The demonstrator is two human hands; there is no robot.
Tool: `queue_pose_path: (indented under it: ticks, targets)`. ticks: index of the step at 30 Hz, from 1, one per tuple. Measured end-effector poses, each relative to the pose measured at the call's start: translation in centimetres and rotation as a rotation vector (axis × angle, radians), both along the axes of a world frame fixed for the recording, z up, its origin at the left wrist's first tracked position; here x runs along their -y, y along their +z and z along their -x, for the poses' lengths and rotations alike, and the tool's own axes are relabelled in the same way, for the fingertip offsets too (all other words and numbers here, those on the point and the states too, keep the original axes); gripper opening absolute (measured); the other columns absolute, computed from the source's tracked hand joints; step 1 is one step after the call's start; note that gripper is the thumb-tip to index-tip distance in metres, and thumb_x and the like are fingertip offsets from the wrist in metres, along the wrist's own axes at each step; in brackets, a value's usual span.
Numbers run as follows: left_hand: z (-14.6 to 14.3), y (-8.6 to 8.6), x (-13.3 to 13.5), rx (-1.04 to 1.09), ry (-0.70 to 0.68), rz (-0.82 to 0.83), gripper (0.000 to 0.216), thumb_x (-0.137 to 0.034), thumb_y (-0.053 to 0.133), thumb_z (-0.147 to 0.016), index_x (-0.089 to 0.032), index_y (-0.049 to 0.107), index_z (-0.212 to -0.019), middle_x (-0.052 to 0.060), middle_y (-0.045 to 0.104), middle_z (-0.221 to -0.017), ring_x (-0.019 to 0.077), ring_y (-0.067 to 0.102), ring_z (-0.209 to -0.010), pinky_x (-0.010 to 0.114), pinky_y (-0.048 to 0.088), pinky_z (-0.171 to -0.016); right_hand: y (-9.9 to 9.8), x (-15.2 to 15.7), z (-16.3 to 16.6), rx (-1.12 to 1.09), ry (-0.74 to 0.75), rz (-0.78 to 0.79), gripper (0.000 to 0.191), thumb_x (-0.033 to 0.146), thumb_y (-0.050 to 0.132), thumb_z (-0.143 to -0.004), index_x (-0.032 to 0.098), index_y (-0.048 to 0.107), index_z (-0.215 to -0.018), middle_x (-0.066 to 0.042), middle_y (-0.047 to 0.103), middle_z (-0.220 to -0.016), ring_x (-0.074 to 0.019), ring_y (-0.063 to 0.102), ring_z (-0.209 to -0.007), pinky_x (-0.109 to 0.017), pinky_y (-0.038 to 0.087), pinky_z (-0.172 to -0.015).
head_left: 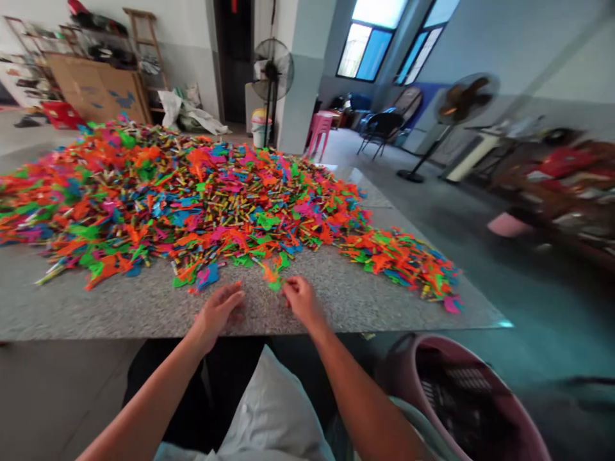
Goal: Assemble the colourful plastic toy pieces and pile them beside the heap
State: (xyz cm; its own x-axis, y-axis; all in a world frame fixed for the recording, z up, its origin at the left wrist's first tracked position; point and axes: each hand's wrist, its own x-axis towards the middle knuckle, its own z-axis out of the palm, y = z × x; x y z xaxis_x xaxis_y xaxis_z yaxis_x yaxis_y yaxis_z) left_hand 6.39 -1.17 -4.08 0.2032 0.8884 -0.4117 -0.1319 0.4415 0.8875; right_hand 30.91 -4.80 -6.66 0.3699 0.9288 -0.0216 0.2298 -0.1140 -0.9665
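Colourful pile [250, 198], pink basket [406, 365], interior dim

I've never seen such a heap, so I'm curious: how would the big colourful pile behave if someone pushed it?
The big pile would probably spill and spread rather than slide as one block, since it looks like many small loose pieces. Its front edge would likely scatter easily, as pieces there lie thinly spread on the grey tabletop.
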Motion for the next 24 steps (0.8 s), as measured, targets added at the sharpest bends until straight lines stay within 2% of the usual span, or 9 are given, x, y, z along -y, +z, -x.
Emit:
queue_pose_path:
  ticks: [3, 5, 7, 9, 11, 13, 17, 20, 24]
  targets:
    - [-0.8, -0.8, -1.6, -0.130, -0.021, -0.126, 0.047, -0.047, 0.092, -0.064, -0.021, 0.078, -0.100, 0.005, 0.073, -0.084, 0.0198, 0.068, -0.075, 0.026, 0.052, -0.061, 1.9, -0.9, -9.5, -0.015, -0.432, -0.073, 0.038, 0.054, 0.065, -0.081, 0.020, 0.062, -0.098, -0.004, 0.072, -0.079, -0.0139, 0.054, -0.044, -0.026, 0.042, -0.042]
    - [-1.7, -1.3, -2.8, -0.253, -0.038, -0.240, 0.036, -0.040, 0.090, -0.067, -0.022, 0.077, -0.096, 0.004, 0.073, -0.083, 0.0209, 0.068, -0.074, 0.028, 0.051, -0.064, 3.7, -1.5, -15.1, -0.051, -0.674, -0.199, 0.047, 0.057, 0.059, -0.082, 0.017, 0.062, -0.106, -0.008, 0.075, -0.094, -0.0130, 0.057, -0.048, -0.025, 0.043, -0.044]
    - [-2.9, -1.6, -3.9, -0.386, -0.023, -0.380, 0.026, -0.029, 0.088, -0.069, -0.023, 0.077, -0.092, 0.005, 0.074, -0.089, 0.0228, 0.068, -0.081, 0.030, 0.052, -0.074, 4.9, -2.2, -18.8, -0.085, -0.718, -0.273, 0.056, 0.059, 0.053, -0.085, 0.017, 0.060, -0.122, -0.011, 0.074, -0.112, -0.0144, 0.067, -0.062, -0.023, 0.047, -0.049]
    - [-4.4, -1.7, -4.7, -0.491, -0.019, -0.522, 0.026, -0.022, 0.087, -0.070, -0.026, 0.077, -0.094, 0.007, 0.074, -0.100, 0.0255, 0.069, -0.091, 0.032, 0.050, -0.086, 5.0, -3.0, -19.9, 0.063, -0.657, -0.172, 0.056, 0.056, 0.043, -0.093, 0.017, 0.057, -0.130, -0.013, 0.072, -0.118, -0.0166, 0.073, -0.073, -0.022, 0.049, -0.052]
    - [-6.0, -1.7, -5.2, -0.541, -0.058, -0.626, 0.031, -0.022, 0.087, -0.071, -0.028, 0.077, -0.100, 0.008, 0.072, -0.110, 0.0280, 0.068, -0.100, 0.034, 0.048, -0.093, 4.1, -3.9, -18.4, 0.284, -0.501, 0.008, 0.051, 0.047, 0.036, -0.099, 0.014, 0.061, -0.128, -0.014, 0.074, -0.113, -0.0190, 0.074, -0.076, -0.024, 0.051, -0.053]
    - [-7.7, -1.6, -5.5, -0.540, -0.116, -0.685, 0.036, -0.024, 0.088, -0.072, -0.029, 0.076, -0.106, 0.010, 0.070, -0.114, 0.0303, 0.067, -0.107, 0.034, 0.047, -0.095, 2.6, -4.7, -15.4, 0.441, -0.303, 0.121, 0.041, 0.038, 0.041, -0.099, 0.015, 0.068, -0.118, -0.012, 0.076, -0.103, -0.0208, 0.074, -0.078, -0.027, 0.055, -0.060]
    - [-10.8, -1.5, -5.9, -0.585, -0.158, -0.745, 0.038, -0.028, 0.087, -0.076, -0.027, 0.074, -0.111, 0.012, 0.067, -0.119, 0.0331, 0.065, -0.117, 0.035, 0.045, -0.099, 0.5, -7.1, -8.7, 0.631, -0.030, 0.139, 0.021, 0.028, 0.061, -0.094, 0.020, 0.076, -0.107, -0.010, 0.076, -0.114, -0.0230, 0.071, -0.109, -0.032, 0.054, -0.096]
    - [-12.5, -1.3, -6.6, -0.841, -0.215, -0.737, 0.039, -0.033, 0.081, -0.083, -0.024, 0.070, -0.119, 0.015, 0.064, -0.129, 0.0349, 0.060, -0.127, 0.038, 0.045, -0.103, 0.3, -9.0, -5.3, 0.765, -0.008, 0.192, 0.024, 0.030, 0.059, -0.100, 0.020, 0.076, -0.112, -0.014, 0.070, -0.130, -0.0249, 0.069, -0.115, -0.033, 0.051, -0.100]
    - [-13.3, -1.1, -7.9, -1.119, -0.313, -0.687, 0.037, -0.037, 0.071, -0.092, -0.021, 0.067, -0.125, 0.016, 0.062, -0.136, 0.0326, 0.062, -0.124, 0.038, 0.047, -0.098, 0.3, -10.2, -3.2, 0.883, -0.003, 0.251, 0.029, 0.035, 0.054, -0.104, 0.019, 0.076, -0.114, -0.015, 0.070, -0.126, -0.0255, 0.071, -0.107, -0.032, 0.051, -0.093]
